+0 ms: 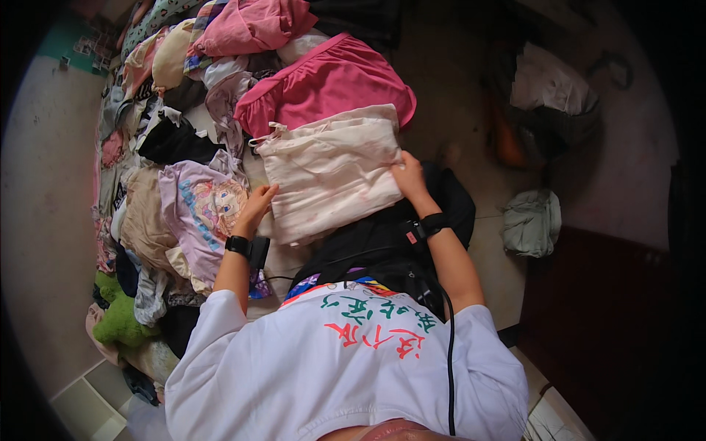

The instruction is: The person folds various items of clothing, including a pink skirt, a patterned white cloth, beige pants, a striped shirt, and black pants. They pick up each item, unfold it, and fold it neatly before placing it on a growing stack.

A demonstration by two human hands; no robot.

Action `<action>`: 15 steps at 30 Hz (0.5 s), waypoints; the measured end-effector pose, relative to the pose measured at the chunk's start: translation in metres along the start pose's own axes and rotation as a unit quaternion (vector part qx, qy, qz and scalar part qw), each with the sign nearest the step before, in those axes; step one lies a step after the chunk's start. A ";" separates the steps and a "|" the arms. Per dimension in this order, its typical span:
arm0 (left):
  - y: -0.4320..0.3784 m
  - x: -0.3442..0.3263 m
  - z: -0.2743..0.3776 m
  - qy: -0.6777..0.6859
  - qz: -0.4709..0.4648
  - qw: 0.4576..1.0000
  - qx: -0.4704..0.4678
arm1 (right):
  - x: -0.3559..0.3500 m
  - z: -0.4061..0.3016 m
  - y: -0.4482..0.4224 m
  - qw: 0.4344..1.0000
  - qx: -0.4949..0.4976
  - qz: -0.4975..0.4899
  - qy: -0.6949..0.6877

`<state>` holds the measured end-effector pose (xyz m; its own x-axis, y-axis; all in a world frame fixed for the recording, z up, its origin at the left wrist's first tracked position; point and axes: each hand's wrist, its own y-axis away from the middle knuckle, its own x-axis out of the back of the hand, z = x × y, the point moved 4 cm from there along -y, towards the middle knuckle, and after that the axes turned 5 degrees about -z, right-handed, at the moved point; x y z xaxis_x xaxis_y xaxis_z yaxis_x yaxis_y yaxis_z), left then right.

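A folded cream garment with faint pink marks and thin ties (333, 176) lies across the edge of the clothes-covered surface and my lap. My right hand (408, 175) grips its right edge, thumb on top. At its left edge is my left hand (259, 205), fingers touching the cloth; whether they pinch it is hard to see. Just beyond the garment a bright pink gathered garment (331, 82) is spread out. Beside my left hand lies a lilac shirt with a cartoon print (204, 206). Both wrists wear black straps with small devices.
Heaped clothes cover the left side, among them a black garment (176, 142), a beige garment (146, 215) and a green plush item (121, 314). A folded pink garment (253, 25) lies at the back. To the right, a pale bundle (532, 223) and a filled container (573, 118) stand on the floor.
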<state>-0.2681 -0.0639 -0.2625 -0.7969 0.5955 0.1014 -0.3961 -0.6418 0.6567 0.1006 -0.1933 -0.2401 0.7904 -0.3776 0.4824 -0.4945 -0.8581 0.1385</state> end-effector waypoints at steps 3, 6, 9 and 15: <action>-0.012 -0.008 -0.003 -0.057 0.034 0.998 -0.007 | 0.004 0.030 -0.014 0.985 -0.098 -0.055 0.134; -0.016 -0.019 0.003 -0.065 0.018 0.998 -0.011 | -0.012 0.040 -0.036 0.973 -0.207 -0.099 -0.034; -0.014 -0.024 0.003 -0.040 -0.067 0.996 -0.032 | -0.034 0.058 -0.050 0.913 -0.173 -0.313 -0.197; 0.040 -0.045 0.057 -0.050 0.020 0.986 -0.156 | -0.012 0.040 -0.042 0.903 -0.309 -0.236 -0.183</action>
<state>-0.2221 -0.0887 -0.1986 -0.7717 0.6019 0.2053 -0.4994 -0.7735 0.3902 0.1260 -0.1666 -0.2861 0.9766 -0.2068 -0.0595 -0.0884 -0.6378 0.7651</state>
